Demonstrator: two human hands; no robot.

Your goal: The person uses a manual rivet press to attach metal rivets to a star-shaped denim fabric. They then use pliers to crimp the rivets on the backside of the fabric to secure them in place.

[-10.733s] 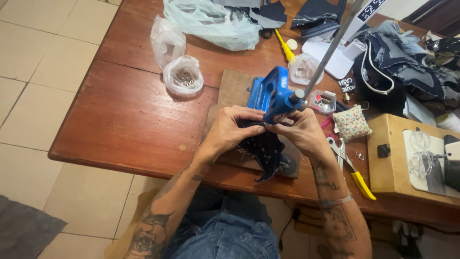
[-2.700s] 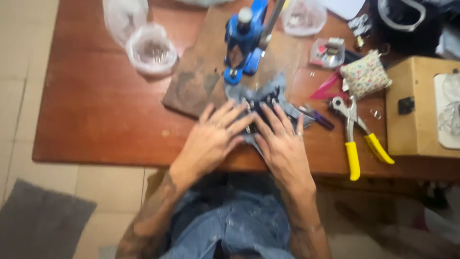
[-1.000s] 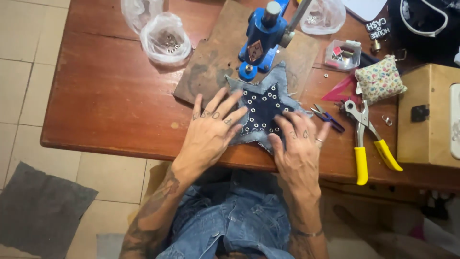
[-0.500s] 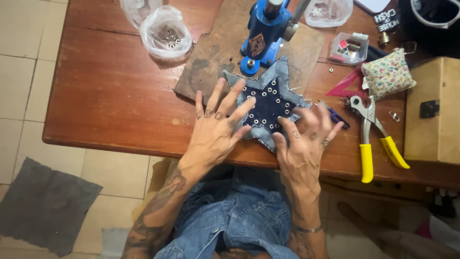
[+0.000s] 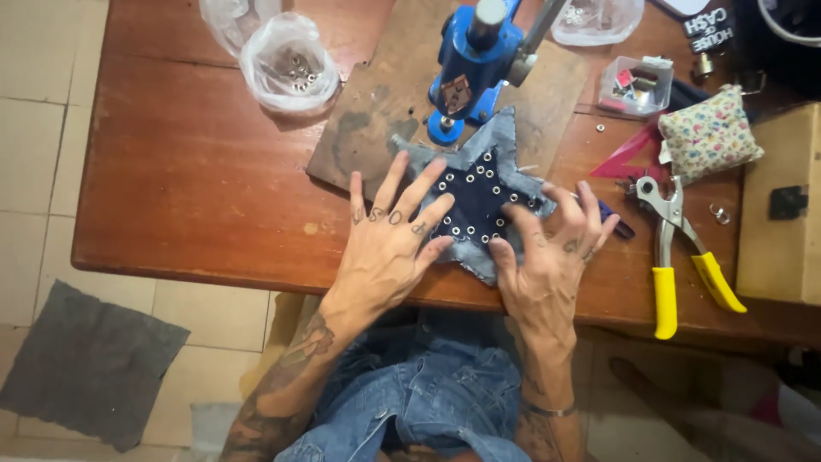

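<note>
Two hands are pressing flat, fingers spread, on the denim star (image 5: 479, 201) lying on the counter (image 5: 197, 188): left hand (image 5: 389, 248) at 8 o'clock, right hand (image 5: 552, 257) at 4 o'clock; blue press (image 5: 470, 64) at 12.

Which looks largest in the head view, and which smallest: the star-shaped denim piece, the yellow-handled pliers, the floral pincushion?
1. Star-shaped denim piece, partly covered by the left hand and right hand.
2. Yellow-handled pliers, long but thin.
3. Floral pincushion. The pliers and pincushion cover similar area, so their order is unsure.
</note>
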